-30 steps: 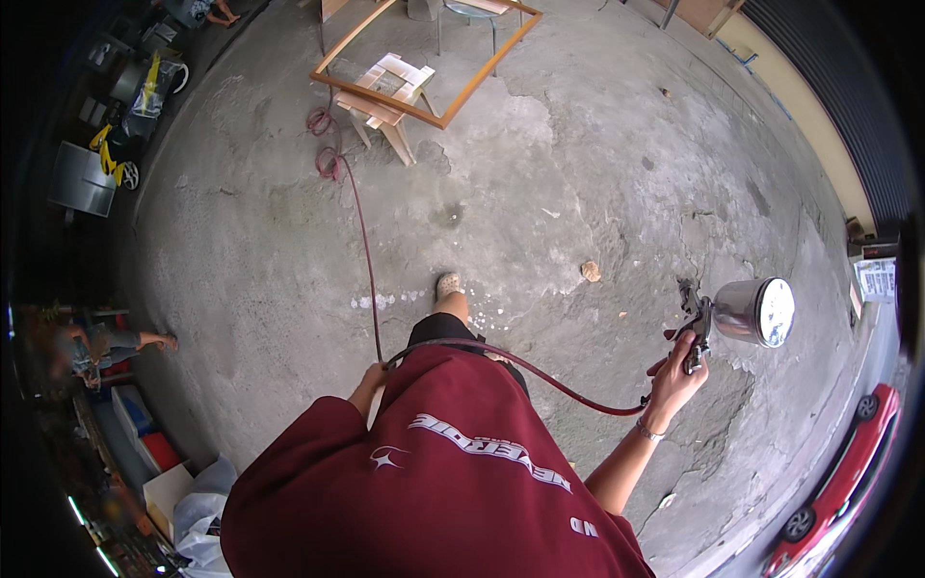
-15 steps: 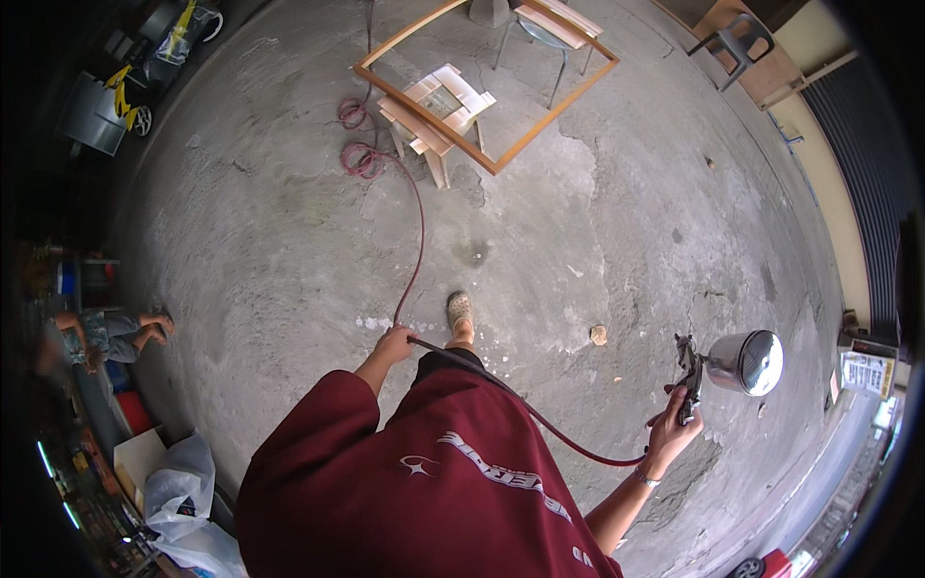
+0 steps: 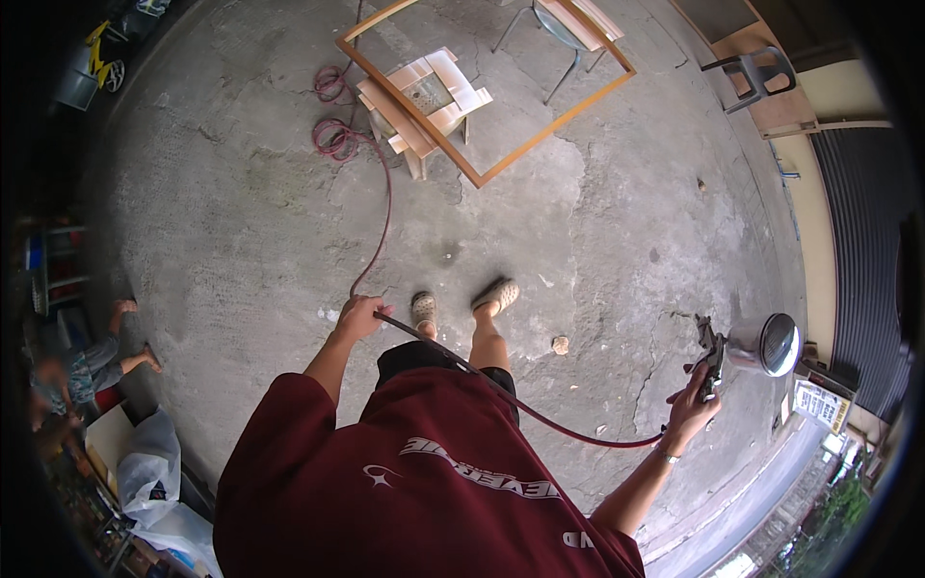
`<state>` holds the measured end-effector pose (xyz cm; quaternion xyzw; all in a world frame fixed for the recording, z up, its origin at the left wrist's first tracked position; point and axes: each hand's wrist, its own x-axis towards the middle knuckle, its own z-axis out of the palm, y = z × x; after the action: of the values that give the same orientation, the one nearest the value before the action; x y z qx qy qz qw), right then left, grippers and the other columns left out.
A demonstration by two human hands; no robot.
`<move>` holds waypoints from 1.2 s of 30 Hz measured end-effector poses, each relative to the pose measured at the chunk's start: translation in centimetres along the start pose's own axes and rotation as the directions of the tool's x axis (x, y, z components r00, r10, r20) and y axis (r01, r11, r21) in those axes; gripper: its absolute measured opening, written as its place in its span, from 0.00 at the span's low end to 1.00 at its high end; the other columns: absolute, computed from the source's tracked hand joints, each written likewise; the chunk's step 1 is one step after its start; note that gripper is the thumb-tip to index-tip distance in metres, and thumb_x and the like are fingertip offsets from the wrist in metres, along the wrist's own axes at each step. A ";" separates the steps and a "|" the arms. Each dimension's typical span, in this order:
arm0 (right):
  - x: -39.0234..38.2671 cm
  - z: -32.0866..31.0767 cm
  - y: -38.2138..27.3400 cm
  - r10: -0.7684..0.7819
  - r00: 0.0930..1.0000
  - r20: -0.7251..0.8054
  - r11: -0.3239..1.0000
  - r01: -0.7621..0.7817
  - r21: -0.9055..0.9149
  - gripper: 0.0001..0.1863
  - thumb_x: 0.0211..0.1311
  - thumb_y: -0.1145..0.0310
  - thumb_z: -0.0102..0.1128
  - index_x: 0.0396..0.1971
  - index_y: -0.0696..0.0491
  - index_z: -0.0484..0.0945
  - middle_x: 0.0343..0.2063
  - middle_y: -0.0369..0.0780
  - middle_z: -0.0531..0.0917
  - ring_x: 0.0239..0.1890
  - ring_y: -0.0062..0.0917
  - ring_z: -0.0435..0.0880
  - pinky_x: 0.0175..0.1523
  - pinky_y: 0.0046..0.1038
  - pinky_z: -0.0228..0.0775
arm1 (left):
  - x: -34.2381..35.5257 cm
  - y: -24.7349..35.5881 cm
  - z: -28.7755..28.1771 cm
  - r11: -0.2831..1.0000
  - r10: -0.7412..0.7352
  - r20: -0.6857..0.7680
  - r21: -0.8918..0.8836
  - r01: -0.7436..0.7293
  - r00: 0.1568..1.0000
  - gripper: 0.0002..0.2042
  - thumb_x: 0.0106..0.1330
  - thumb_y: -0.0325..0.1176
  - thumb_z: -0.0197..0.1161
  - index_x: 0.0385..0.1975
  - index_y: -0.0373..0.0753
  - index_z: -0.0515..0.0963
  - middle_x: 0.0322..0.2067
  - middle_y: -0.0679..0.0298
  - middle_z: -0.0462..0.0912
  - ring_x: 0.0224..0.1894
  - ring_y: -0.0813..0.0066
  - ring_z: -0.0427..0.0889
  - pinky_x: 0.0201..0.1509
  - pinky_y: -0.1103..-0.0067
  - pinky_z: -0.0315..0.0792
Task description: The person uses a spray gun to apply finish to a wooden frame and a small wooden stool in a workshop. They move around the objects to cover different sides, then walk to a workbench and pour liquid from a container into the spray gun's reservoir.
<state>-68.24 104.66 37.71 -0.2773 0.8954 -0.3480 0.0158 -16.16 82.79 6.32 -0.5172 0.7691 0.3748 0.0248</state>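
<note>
My left hand [image 3: 362, 316] grips a red air hose [image 3: 578, 433], which loops across the front of my body toward my right side and trails over the floor. Out to the right, my right hand [image 3: 692, 409] is closed on a metal spray gun [image 3: 711, 356] with a large round silver cup [image 3: 759, 345] attached. Ahead of my feet, a rectangular wooden frame [image 3: 525, 149] rests over a low wooden stand [image 3: 453, 80] with pale planks on it and a metal stool [image 3: 564, 29].
Coiled hose [image 3: 337, 140] lies by the stand on the concrete floor [image 3: 231, 212]. A dark plastic chair [image 3: 761, 77] stands at back right near corrugated metal [image 3: 848, 250]. A seated person [image 3: 72, 380] is at far left, beside plastic bags [image 3: 159, 472] and shelving.
I have stepped forward, with both feet now showing, and the view has turned. My left hand has come out from my side with the hose. The chair came into view at back right.
</note>
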 end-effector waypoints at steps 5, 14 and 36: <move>11.7 4.9 0.3 -0.084 0.996 -0.001 0.994 0.084 -0.069 0.25 0.75 0.54 0.60 0.33 0.64 0.86 0.16 0.38 0.85 0.08 0.18 0.75 0.14 0.26 0.61 | 2.5 1.3 0.1 0.999 -0.005 -0.177 -0.037 -0.001 0.984 0.13 0.64 0.39 0.71 0.26 0.37 0.81 0.26 0.48 0.84 0.32 0.45 0.83 0.36 0.59 0.75; 33.3 21.6 5.6 -0.133 0.987 0.091 0.983 0.143 -0.114 0.27 0.74 0.48 0.61 0.33 0.61 0.88 0.16 0.38 0.85 0.08 0.19 0.76 0.16 0.26 0.62 | 11.9 4.2 -0.4 0.984 -0.180 -0.245 -0.029 0.178 0.953 0.14 0.67 0.37 0.70 0.22 0.38 0.76 0.19 0.54 0.77 0.23 0.54 0.77 0.30 0.62 0.68; 12.7 38.7 3.5 -0.093 0.655 0.750 0.992 -0.001 0.124 0.21 0.68 0.56 0.69 0.36 0.64 0.83 0.20 0.41 0.83 0.22 0.22 0.82 0.29 0.25 0.71 | 9.5 -4.7 -7.8 0.998 -0.047 -0.428 0.020 0.061 0.903 0.05 0.63 0.24 0.70 0.30 0.40 0.79 0.21 0.65 0.74 0.18 0.75 0.64 0.23 0.75 0.60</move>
<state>-72.10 76.55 8.31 -0.4178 0.7796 -0.2524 0.3924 -14.03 69.90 5.28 -0.6072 0.7473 0.2389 -0.1253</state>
